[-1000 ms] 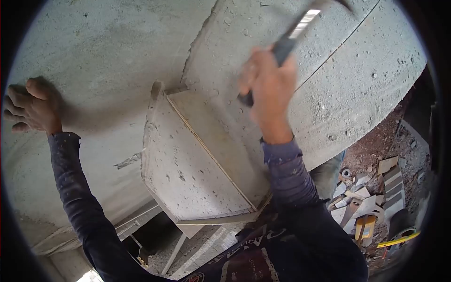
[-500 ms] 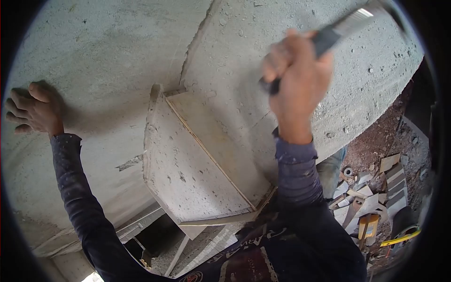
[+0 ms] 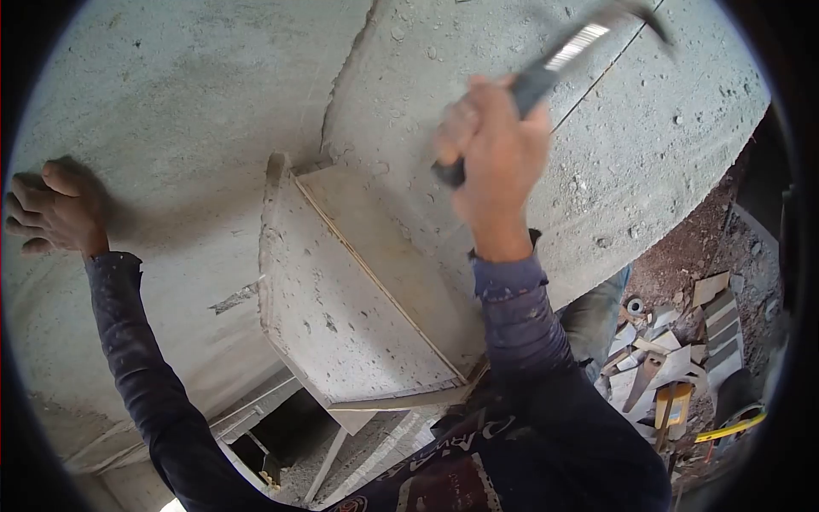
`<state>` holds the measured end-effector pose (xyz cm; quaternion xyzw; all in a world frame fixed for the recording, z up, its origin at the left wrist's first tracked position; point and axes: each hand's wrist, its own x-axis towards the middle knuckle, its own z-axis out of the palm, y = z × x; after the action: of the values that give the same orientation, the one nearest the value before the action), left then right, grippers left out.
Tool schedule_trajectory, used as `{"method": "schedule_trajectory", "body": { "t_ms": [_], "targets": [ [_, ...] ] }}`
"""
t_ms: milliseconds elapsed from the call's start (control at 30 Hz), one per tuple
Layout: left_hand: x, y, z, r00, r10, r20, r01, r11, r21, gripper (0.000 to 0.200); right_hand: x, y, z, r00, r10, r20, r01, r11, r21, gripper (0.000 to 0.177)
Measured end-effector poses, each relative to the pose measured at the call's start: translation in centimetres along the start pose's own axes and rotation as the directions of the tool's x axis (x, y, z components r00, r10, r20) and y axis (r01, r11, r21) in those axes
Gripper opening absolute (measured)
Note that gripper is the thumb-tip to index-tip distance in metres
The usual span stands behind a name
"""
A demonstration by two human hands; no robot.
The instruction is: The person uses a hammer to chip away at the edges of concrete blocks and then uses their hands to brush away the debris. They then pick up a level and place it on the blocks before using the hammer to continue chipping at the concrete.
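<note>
My right hand is closed around the black grip of a hammer, raised over the rough right part of the concrete surface. The hammer's metal shaft and head point up and to the right, blurred by motion. On the far left, my left hand lies against the smoother concrete with its fingers spread and holds nothing. Between my arms a boxed-out form with a thin wooden edge strip juts from the concrete. A thin dark line runs slantwise over the concrete beside the hammer.
Down at the right, wood offcuts, a handsaw, a yellow container and a roll of tape lie on the rubble-strewn ground. A yellow level-like bar lies near them. Below the form is a dark opening with struts.
My right hand and the hammer have shifted left and slightly down, uncovering the dark line on the concrete. My left hand stays on the concrete.
</note>
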<state>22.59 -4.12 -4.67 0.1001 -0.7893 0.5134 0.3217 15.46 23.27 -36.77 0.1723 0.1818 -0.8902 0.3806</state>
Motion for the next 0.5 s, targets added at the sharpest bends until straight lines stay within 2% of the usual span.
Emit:
{"method": "schedule_trajectory", "body": {
  "t_ms": [33, 67, 100, 133, 167, 200, 300, 367, 433, 467, 500],
  "targets": [
    [-0.1, -0.5, 0.2, 1.0, 0.006, -0.024, -0.006, 1.0, -0.001, 0.08, 2.0, 2.6, -1.7, 0.971, -0.232, -0.051, 0.237, 0.964, 0.122, 0.012],
    [-0.1, -0.3, -0.1, 1.0, 0.006, -0.022, -0.006, 1.0, 0.006, 0.08, 3.0, 4.1, -2.4, 0.888, -0.442, -0.126, 0.459, 0.859, 0.228, 0.014],
    [0.1, 0.3, -0.3, 1.0, 0.001, -0.019, 0.0, 1.0, 0.018, 0.08, 0.1, 4.5, 1.7, 0.866, -0.367, -0.341, 0.4, 0.916, 0.029, 0.02],
    [0.3, 0.7, -0.6, 1.0, -0.003, -0.009, 0.003, 1.0, 0.029, 0.081, -1.9, 8.2, 3.0, 0.923, -0.109, -0.369, 0.127, 0.992, 0.024, 0.023],
    [0.4, 0.5, -0.6, 1.0, -0.006, -0.009, 0.006, 1.0, 0.03, 0.081, -3.5, 11.4, 4.2, 0.893, 0.208, -0.399, -0.294, 0.941, -0.169, 0.024],
    [0.2, 0.4, -0.7, 1.0, -0.005, -0.012, 0.005, 1.0, 0.022, 0.081, -3.4, 13.6, 2.9, 0.637, 0.766, 0.085, -0.764, 0.613, 0.201, 0.021],
    [0.5, 0.8, -0.2, 0.999, -0.009, -0.031, 0.01, 1.0, 0.013, 0.081, -2.9, 10.5, 2.8, 0.64, 0.767, 0.037, -0.762, 0.629, 0.156, 0.015],
    [0.3, 1.1, -0.9, 1.0, 0.004, -0.026, -0.003, 1.0, 0.011, 0.08, -3.4, 5.0, 2.6, 0.763, 0.637, -0.114, -0.637, 0.77, 0.042, 0.013],
    [0.2, 0.6, -0.6, 1.0, 0.0, -0.023, 0.0, 1.0, -0.003, 0.08, -3.2, 0.0, 2.4, 0.931, 0.355, -0.079, -0.351, 0.934, 0.061, 0.015],
    [0.0, 0.5, -0.4, 1.0, -0.001, -0.018, 0.001, 1.0, -0.017, 0.079, -2.6, -1.8, 2.2, 0.993, 0.097, -0.072, -0.097, 0.995, 0.012, 0.014],
    [-0.1, 0.6, -0.1, 1.0, 0.002, -0.012, -0.002, 1.0, -0.022, 0.079, -1.6, -2.5, 2.0, 0.985, -0.165, -0.053, 0.163, 0.986, -0.032, 0.013]
  ]
}}
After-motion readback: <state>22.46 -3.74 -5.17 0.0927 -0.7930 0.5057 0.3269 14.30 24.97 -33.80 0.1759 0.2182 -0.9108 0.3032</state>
